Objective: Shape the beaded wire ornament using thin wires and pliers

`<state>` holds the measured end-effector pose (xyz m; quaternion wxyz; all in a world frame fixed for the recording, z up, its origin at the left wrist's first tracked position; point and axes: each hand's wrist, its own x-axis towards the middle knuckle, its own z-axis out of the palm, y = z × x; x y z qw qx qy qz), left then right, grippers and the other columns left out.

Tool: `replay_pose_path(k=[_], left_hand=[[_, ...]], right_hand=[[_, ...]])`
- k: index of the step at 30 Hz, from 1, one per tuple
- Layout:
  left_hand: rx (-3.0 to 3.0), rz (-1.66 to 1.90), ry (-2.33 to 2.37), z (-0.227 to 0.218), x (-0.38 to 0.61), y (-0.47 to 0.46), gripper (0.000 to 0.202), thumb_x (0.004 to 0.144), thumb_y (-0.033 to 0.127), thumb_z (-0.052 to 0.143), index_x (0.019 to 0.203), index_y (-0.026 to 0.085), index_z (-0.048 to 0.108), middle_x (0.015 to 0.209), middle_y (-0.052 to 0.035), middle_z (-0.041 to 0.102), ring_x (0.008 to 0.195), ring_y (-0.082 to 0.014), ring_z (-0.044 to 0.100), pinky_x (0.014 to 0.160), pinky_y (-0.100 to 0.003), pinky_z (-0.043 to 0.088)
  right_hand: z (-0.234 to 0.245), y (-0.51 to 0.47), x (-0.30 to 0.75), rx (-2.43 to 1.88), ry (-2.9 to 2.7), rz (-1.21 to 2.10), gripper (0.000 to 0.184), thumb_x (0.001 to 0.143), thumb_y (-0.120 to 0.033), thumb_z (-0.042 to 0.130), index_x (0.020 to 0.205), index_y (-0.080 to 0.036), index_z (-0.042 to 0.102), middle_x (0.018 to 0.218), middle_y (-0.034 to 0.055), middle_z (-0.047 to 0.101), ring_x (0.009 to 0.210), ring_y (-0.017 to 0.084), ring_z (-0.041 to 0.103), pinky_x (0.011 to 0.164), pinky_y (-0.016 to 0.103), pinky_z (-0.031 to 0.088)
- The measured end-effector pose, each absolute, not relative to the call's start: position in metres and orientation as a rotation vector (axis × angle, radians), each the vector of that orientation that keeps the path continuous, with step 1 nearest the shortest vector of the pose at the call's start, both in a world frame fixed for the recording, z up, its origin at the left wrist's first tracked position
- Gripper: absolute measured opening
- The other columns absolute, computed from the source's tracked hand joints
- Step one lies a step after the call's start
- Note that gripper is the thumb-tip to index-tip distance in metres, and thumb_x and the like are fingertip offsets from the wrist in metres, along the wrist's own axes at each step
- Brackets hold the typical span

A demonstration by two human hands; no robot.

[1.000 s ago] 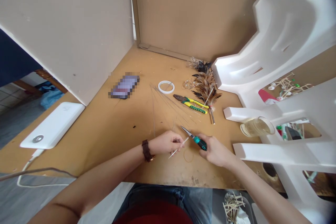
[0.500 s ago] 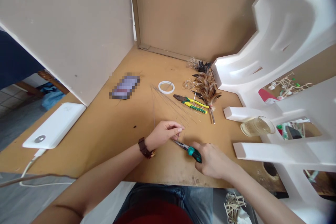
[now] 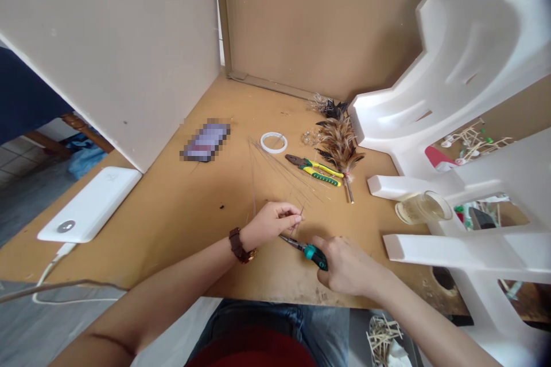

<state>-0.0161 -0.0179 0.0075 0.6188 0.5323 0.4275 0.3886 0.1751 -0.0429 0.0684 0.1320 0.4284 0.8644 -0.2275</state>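
My left hand [image 3: 271,221], with a brown watch on the wrist, pinches a thin wire [image 3: 300,215] just above the wooden table [image 3: 172,212]. My right hand [image 3: 344,264] is wrapped round the teal handles of small needle-nose pliers [image 3: 303,248], whose tip points left toward the left fingers. A fan of thin straight wires [image 3: 275,175] lies on the table right behind the left hand.
Yellow-green pliers [image 3: 316,170], a white tape ring [image 3: 273,142], a brown feather bundle [image 3: 340,140] and a phone [image 3: 205,141] lie further back. A glass cup [image 3: 424,206] and white foam packing [image 3: 465,97] stand at right. A white power bank [image 3: 88,205] lies at left.
The right hand swung the small pliers down and left, so the tip now points at the left fingers. The left hand moved slightly forward and now pinches a wire; the pale stick it held is gone.
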Motion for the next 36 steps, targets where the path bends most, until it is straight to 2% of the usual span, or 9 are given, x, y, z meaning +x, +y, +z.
replay_pose_path(k=[6, 11, 16, 20, 23, 29, 36], left_hand=[[1.153, 1.089, 1.088, 0.009, -0.021, -0.016, 0.022, 0.075, 0.036, 0.057, 0.076, 0.014, 0.055, 0.077, -0.0037, 0.064, 0.068, -0.0115, 0.057, 0.067, -0.025, 0.046], [1.492, 1.059, 1.107, -0.006, -0.013, -0.018, 0.014, 0.078, 0.028, 0.055, 0.073, 0.015, 0.055, 0.073, -0.0013, 0.058, 0.07, -0.0113, 0.054, 0.066, -0.022, 0.042], [1.728, 0.932, 1.088, -0.015, -0.004, -0.021, 0.013, 0.079, 0.023, 0.053, 0.068, 0.015, 0.054, 0.071, -0.0005, 0.054, 0.069, -0.0111, 0.05, 0.063, -0.022, 0.038], [1.527, 0.961, 1.051, -0.02, -0.003, -0.019, 0.012, 0.079, 0.026, 0.052, 0.073, 0.015, 0.052, 0.069, 0.0007, 0.052, 0.065, -0.0098, 0.05, 0.063, -0.023, 0.041], [1.201, 0.878, 0.869, -0.023, -0.005, -0.016, 0.02, 0.076, 0.032, 0.058, 0.079, 0.015, 0.049, 0.066, 0.0021, 0.053, 0.061, -0.0095, 0.054, 0.06, -0.024, 0.046], [0.958, 0.669, 0.704, -0.011, -0.006, -0.021, 0.03, 0.067, 0.035, 0.068, 0.079, 0.014, 0.051, 0.061, 0.0026, 0.058, 0.054, -0.009, 0.057, 0.053, -0.024, 0.05], [0.944, 0.622, 0.672, -0.005, -0.007, -0.024, 0.029, 0.067, 0.034, 0.069, 0.078, 0.013, 0.051, 0.058, 0.0025, 0.06, 0.05, -0.0078, 0.057, 0.05, -0.021, 0.048]], right_hand=[[0.072, -0.046, 0.208, 1.329, 2.387, -0.865, 0.035, 0.059, -0.017, 0.051, 0.094, -0.019, 0.056, 0.072, 0.0039, 0.061, 0.065, 0.018, 0.055, 0.054, 0.026, 0.029], [0.079, -0.053, 0.244, 1.531, 2.293, -0.924, 0.037, 0.062, -0.017, 0.049, 0.098, -0.02, 0.055, 0.084, 0.0049, 0.063, 0.073, 0.02, 0.056, 0.063, 0.029, 0.036], [0.089, -0.057, 0.255, 1.618, 2.235, -0.93, 0.038, 0.064, -0.017, 0.049, 0.101, -0.022, 0.054, 0.078, 0.0031, 0.061, 0.068, 0.019, 0.055, 0.062, 0.029, 0.036], [0.09, -0.053, 0.252, 1.644, 2.271, -0.958, 0.046, 0.065, -0.016, 0.048, 0.11, -0.022, 0.051, 0.082, 0.0027, 0.061, 0.071, 0.019, 0.055, 0.063, 0.028, 0.036], [0.086, -0.047, 0.25, 1.652, 2.315, -1.067, 0.051, 0.066, -0.015, 0.047, 0.117, -0.021, 0.048, 0.084, 0.0023, 0.061, 0.072, 0.018, 0.055, 0.066, 0.028, 0.039], [0.083, -0.03, 0.242, 1.565, 2.208, -1.517, 0.044, 0.071, -0.018, 0.046, 0.115, -0.018, 0.049, 0.093, 0.0035, 0.062, 0.085, 0.02, 0.057, 0.076, 0.031, 0.042], [0.081, -0.016, 0.227, 1.391, 2.14, -1.826, 0.027, 0.071, -0.018, 0.048, 0.097, -0.016, 0.054, 0.086, 0.0024, 0.059, 0.078, 0.016, 0.054, 0.068, 0.027, 0.042]])
